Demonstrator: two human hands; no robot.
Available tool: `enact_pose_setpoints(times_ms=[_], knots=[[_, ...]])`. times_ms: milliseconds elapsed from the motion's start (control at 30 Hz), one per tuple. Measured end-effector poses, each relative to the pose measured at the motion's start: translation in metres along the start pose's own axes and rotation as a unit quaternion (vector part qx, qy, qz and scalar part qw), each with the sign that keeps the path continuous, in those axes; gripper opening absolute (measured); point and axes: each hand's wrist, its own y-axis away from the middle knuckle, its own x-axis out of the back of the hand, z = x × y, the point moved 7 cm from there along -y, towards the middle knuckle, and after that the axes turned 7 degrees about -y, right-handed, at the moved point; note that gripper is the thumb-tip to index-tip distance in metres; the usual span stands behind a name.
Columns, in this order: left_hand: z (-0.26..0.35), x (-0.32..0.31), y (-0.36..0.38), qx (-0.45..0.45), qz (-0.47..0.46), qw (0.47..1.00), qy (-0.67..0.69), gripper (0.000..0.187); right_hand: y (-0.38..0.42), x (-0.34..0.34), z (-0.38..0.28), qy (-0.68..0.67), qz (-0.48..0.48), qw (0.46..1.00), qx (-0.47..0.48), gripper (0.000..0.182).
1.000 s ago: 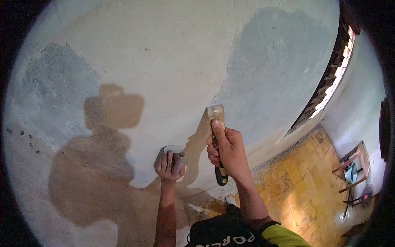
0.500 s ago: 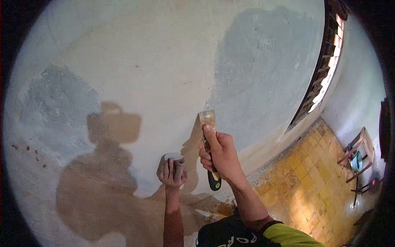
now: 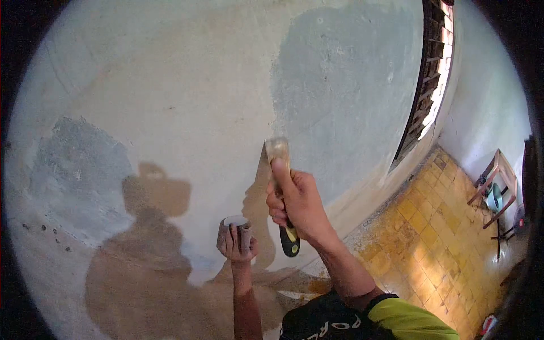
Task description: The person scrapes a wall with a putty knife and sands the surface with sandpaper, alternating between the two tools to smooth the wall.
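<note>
My right hand (image 3: pixel 300 204) is wrapped around a putty knife (image 3: pixel 290 241) with a black and yellow handle, its thumb lying along the base of the blade. The worn, pale-smeared blade points upward at the edge of a grey patch (image 3: pixel 345 79) on the wall; whether it touches is hard to tell. Lower and to the left, my left hand (image 3: pixel 239 249) grips a curled sheet of sandpaper (image 3: pixel 222 231), brownish outside and pale inside, bent into an open tube. Its fingers lie against the sheet's outer side.
Another grey patch (image 3: pixel 82 153) marks the pale wall at left, beside my shadow (image 3: pixel 153 243). A slatted window opening (image 3: pixel 428 85) is at the upper right. Below it lies a yellow tiled floor (image 3: pixel 419 226), with a wooden stool (image 3: pixel 501 175) and a teal bowl (image 3: pixel 494 198) near the far wall.
My right hand and the putty knife have shifted slightly up and left in view. The whole view has turned a little, moving the window and grey patch left. Both holds are unchanged.
</note>
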Motion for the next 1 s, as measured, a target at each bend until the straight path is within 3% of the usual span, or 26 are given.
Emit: enact_pose_setpoints(times_ms=[100,333,467,533,600,700,1000], knots=[[0.001,0.004,-0.008,0.002,0.03,0.999,0.035,0.043,0.002,0.009,0.013,0.023,0.001,0.999,-0.033,0.049],[-0.001,0.003,-0.01,-0.002,0.026,0.999,0.025,0.045,-0.007,0.006,-0.009,0.058,-0.098,0.993,0.044,0.052],[0.002,0.009,-0.013,-0.013,0.041,0.999,0.021,0.045,-0.004,0.006,-0.006,0.098,-0.085,0.991,-0.014,0.05],[-0.002,0.004,0.001,-0.009,0.028,1.0,0.01,0.044,-0.007,-0.005,-0.016,-0.045,-0.097,0.994,0.018,0.047],[-0.001,0.001,0.002,-0.003,0.021,1.0,-0.001,0.043,-0.01,-0.006,-0.015,-0.008,-0.081,0.995,0.053,0.044],[-0.002,0.004,-0.008,-0.006,0.036,0.999,0.019,0.043,-0.003,-0.001,0.003,-0.006,-0.063,0.998,0.01,0.045],[0.001,0.003,-0.005,0.005,0.016,1.0,0.003,0.045,-0.004,0.004,0.0,0.02,-0.016,1.0,0.006,0.047]])
